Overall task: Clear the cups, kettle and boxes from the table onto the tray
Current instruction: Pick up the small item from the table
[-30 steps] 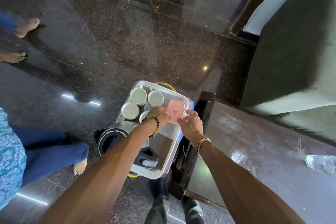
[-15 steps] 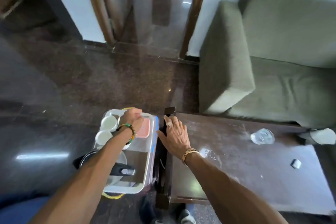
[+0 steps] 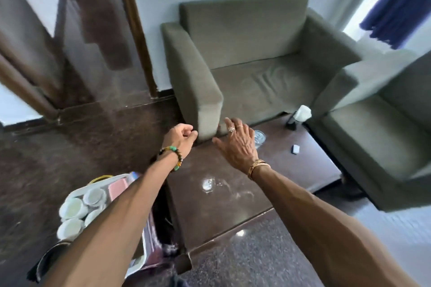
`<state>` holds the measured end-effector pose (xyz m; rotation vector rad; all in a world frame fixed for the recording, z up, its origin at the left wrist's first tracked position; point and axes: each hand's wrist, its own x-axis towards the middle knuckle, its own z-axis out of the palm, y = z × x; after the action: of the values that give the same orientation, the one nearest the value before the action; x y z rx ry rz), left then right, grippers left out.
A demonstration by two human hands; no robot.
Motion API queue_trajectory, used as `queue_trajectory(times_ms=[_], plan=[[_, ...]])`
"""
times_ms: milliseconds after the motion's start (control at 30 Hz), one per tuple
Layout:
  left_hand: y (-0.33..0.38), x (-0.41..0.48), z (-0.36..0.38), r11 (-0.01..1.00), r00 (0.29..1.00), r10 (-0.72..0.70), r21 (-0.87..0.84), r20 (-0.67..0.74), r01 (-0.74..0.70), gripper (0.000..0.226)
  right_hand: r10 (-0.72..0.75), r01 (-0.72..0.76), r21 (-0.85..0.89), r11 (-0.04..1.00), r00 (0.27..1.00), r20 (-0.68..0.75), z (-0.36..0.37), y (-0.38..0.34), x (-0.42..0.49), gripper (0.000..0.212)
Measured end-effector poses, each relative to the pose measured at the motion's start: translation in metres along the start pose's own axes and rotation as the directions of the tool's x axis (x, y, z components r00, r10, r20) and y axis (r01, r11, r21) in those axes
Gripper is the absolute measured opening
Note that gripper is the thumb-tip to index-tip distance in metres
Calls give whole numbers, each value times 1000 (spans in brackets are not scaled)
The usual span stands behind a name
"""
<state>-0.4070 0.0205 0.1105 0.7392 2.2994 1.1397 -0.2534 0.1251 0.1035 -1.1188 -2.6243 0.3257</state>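
Observation:
The white tray [image 3: 77, 191] sits low at the left, off the table's end, holding several white cups [image 3: 73, 207], a pink box [image 3: 117, 187] and the black kettle [image 3: 47, 261], mostly hidden under my left forearm. My left hand [image 3: 182, 138] hovers above the table's far left corner with its fingers curled and nothing in it. My right hand [image 3: 238, 144] is spread flat over the dark table [image 3: 221, 212], reaching toward a clear glass [image 3: 260, 137] partly hidden behind its fingers. A small silver box [image 3: 295, 148] lies further right on the table.
A black stand with white tissue [image 3: 300, 114] stands at the table's far edge. A green armchair [image 3: 251, 65] is behind the table, a second one [image 3: 384, 147] to the right. A doorway [image 3: 93, 42] lies at the left. Wet marks [image 3: 210, 184] show on the tabletop.
Both hands have left the pink box and the tray. They moved up and right over the table, and the view swung from the tray toward the armchairs.

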Motion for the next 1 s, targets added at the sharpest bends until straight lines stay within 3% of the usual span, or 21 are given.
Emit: queue_trajectory(times_ms=[167,400,600,800,1000], plan=[[45,-38,86,995,995,41,89,87,-48,27,166,-165,20,986,985,-37,-25,98,-51,74],[107,-110,214,994,980,63,77,187,-79,24,344,-343,28,939,938,-37,-70,236,-134,74],[173,-141,319,989,942,138,5,305,-146,23,500,-496,69,866,857,-121,-127,340,-171,76],[212,-149,413,971,877,219,-10,429,-238,20,615,-608,89,789,775,-147,-145,411,-194,73],[240,-132,480,945,820,210,105,533,-310,17,692,-688,75,722,717,-90,-140,467,-200,73]])
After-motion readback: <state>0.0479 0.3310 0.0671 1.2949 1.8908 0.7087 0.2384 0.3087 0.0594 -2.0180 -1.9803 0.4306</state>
